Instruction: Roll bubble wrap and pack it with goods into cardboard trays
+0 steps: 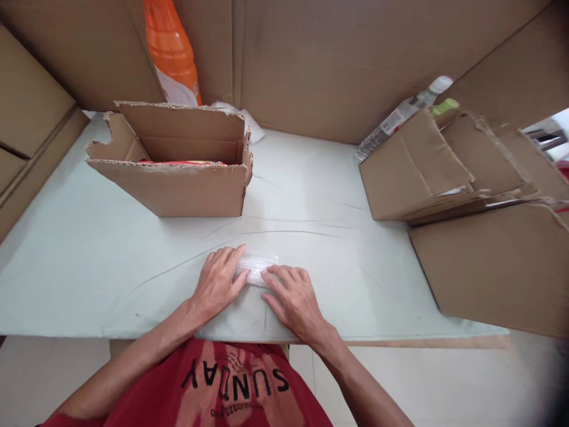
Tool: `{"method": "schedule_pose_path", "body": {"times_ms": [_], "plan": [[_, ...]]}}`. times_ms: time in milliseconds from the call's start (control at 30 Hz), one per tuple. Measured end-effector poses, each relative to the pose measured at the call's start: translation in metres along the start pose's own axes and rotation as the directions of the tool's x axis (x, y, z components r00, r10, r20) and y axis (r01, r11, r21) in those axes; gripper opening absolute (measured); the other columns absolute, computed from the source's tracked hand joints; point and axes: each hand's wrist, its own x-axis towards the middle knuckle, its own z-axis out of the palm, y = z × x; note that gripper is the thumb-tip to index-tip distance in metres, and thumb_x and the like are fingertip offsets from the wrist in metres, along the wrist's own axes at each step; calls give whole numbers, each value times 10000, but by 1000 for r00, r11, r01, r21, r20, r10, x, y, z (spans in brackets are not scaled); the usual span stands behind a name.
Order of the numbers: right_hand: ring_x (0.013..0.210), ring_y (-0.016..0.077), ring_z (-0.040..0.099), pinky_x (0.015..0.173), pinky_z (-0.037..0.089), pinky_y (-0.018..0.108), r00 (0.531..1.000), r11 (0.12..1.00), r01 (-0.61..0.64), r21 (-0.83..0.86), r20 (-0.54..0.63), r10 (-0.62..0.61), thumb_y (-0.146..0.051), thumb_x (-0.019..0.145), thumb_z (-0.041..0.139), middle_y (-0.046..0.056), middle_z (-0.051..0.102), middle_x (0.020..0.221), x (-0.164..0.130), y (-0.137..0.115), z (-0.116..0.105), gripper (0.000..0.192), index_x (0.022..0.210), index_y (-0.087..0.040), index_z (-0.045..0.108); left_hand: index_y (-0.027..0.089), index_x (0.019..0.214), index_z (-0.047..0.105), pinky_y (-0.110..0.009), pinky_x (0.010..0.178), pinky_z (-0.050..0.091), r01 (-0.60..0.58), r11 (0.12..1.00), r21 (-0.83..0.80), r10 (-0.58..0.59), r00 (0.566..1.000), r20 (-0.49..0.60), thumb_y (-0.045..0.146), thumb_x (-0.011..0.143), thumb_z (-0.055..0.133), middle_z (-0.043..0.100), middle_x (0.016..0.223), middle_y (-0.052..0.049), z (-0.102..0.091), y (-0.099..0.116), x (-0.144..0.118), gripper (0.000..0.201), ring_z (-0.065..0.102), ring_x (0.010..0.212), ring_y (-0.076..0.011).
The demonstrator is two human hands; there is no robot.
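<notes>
A small, clear roll or folded packet of bubble wrap [258,270] lies on the pale green tabletop [306,172], close to the front edge. My left hand [219,281] grips its left end, with the thumb on the near side and the fingers along the far side. At the right end, my right hand [291,296] has its fingers curled over the plastic and pressed on it, while the thumb sits apart, lower down. Whether anything is wrapped inside cannot be made out.
An open cardboard box [200,190] with red packaging inside stands at back left, an orange bottle [173,50] behind it. More open boxes [493,261] fill the right side. A clear bottle [395,121] leans there. Cardboard walls [302,71] enclose the back.
</notes>
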Motion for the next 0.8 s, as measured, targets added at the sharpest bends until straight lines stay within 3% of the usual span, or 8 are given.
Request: {"method": "schedule_pose_path", "body": {"times_ms": [100,200,300,367,533,633,733,800], "plan": [[959,237,672,815,467,394,995,993,-56,100,-73,63,-190,992,552,93,752,1074,7,4,10,194,1148,-200,665,197,1428,463,-392,845,528,199,928,-314,-213,977,-11,337,902,604,648,1182,-119,-3,1,-8,563,634,994,-240],[915,214,699,819,501,376,985,957,-83,279,-120,121,-210,1006,538,75,768,1021,12,3,14,186,1144,-211,663,201,1496,343,-380,902,529,385,664,-641,-425,899,100,363,834,664,559,1378,-163,-6,4,-15,753,633,1091,-236],[888,212,707,811,525,373,993,919,-66,388,-64,98,-208,990,551,62,770,995,11,-1,12,176,1115,-229,674,158,1525,270,-365,914,518,467,393,-792,-439,852,285,350,792,688,604,1299,-165,-8,8,-15,865,641,1048,-225],[967,231,707,854,537,390,994,896,-87,436,-18,106,-242,968,585,72,760,1068,8,-1,9,179,1117,-243,685,145,1533,262,-330,855,517,476,339,-812,-398,854,335,320,806,663,650,1138,-112,-8,10,-14,849,639,943,-194],[1196,294,653,983,542,420,962,768,-272,580,169,213,-492,869,705,131,672,1331,7,2,4,598,1392,-233,578,185,1530,332,-293,827,520,386,530,-755,-290,919,266,221,866,563,647,1008,-42,-7,12,-18,703,630,879,-160],[943,243,722,843,574,349,932,730,-348,588,298,205,-441,905,650,80,764,1050,22,0,-1,343,1170,-230,704,228,1487,415,-292,853,542,233,728,-645,-162,972,168,179,883,563,692,1005,-34,-15,9,-19,623,666,891,-164],[777,197,706,733,559,297,952,786,-280,551,268,151,-325,926,610,32,748,839,47,2,-20,148,941,-229,722,263,1480,426,-329,945,551,-121,904,-410,73,989,-131,172,879,623,688,1193,-78,-47,-1,-6,639,668,1075,-213],[768,183,703,712,556,277,986,827,-149,543,141,85,-264,925,613,28,743,842,69,8,-45,102,954,-236,706,254,1503,406,-392,1051,513,-270,954,-132,204,905,-374,153,878,643,609,1351,-122,-84,-11,11,676,588,1256,-258]]}}
